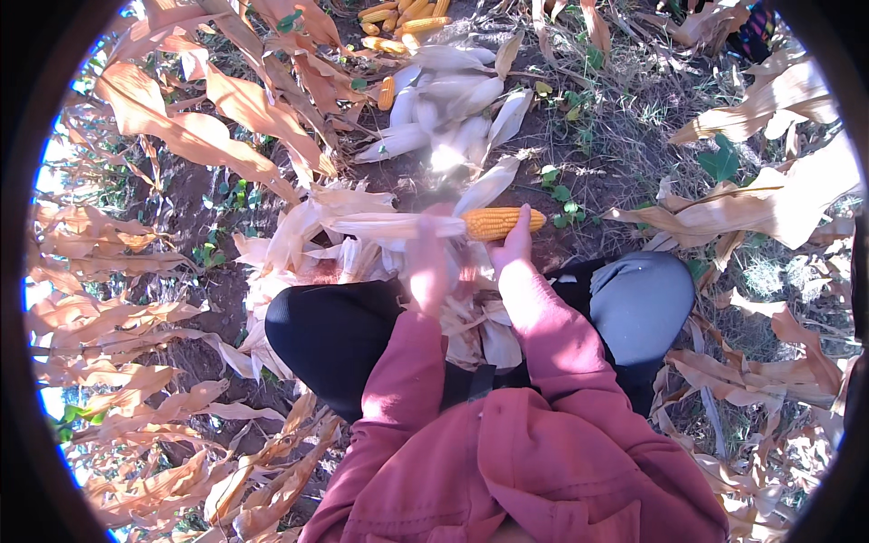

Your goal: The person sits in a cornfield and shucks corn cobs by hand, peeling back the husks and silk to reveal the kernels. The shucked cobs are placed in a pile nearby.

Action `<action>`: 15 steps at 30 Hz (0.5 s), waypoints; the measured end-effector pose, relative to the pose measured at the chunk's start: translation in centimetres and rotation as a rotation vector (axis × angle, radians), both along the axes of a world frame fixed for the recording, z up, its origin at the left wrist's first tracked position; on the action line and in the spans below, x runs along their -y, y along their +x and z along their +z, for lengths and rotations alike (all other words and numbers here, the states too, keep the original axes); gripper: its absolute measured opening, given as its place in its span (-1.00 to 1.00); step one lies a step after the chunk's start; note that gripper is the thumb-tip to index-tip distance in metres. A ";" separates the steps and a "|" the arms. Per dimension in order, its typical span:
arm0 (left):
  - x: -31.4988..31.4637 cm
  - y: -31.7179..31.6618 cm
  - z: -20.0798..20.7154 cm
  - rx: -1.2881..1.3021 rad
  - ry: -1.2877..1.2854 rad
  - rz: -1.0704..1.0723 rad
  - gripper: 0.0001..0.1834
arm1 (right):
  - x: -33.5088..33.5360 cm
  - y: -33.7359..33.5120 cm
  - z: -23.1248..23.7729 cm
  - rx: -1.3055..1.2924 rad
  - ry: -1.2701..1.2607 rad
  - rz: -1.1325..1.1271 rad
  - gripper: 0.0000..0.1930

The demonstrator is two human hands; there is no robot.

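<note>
A yellow cob (pixel 480 224) is held level at the middle of the frame.
The grip of the right hand (pixel 513 246) pinches it near its right end, seemingly to steady it; the left hand (pixel 429 261) blurs over the pale husk (pixel 376 224), so I cannot tell its grip. Bare cobs (pixel 421 25) lie grouped at the top edge, perhaps to stay apart from the pale heap (pixel 475 96).

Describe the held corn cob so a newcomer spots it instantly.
Start from the red top at the bottom; follow its right sleeve up to the right hand. It holds a yellow corn cob, its pale husk stretching left past the blurred left hand. Unlike the loose cobs at the top, this one is held, husk trailing from one end.
</note>
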State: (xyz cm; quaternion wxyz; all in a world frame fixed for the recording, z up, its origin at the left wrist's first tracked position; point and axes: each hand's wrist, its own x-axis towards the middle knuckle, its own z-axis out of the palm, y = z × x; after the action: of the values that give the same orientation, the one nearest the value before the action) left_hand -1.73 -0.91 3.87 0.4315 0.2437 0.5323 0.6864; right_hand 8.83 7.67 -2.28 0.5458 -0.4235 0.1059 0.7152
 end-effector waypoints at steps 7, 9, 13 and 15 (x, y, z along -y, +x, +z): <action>0.0 -1.3 0.7 0.482 0.262 0.171 -0.60 | 1.9 -2.0 -0.5 -0.033 -0.025 0.217 -0.44; 0.0 -1.8 0.4 0.658 0.345 0.113 -0.62 | 2.0 -2.4 -0.6 -0.074 -0.049 0.225 -0.46; -0.5 -0.3 1.7 0.482 0.174 0.337 -0.60 | 3.6 -3.8 0.9 -0.136 -0.082 0.261 -0.57; 0.1 0.5 2.3 0.288 0.101 0.183 -0.59 | 3.3 -3.8 -0.2 -0.153 -0.071 0.299 -0.54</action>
State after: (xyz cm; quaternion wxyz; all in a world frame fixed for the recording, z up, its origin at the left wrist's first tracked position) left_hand -1.24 -0.98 6.15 0.4263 0.1151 0.4496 0.7765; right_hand 5.02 4.38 -2.48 0.4085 -0.3979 0.1080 0.8143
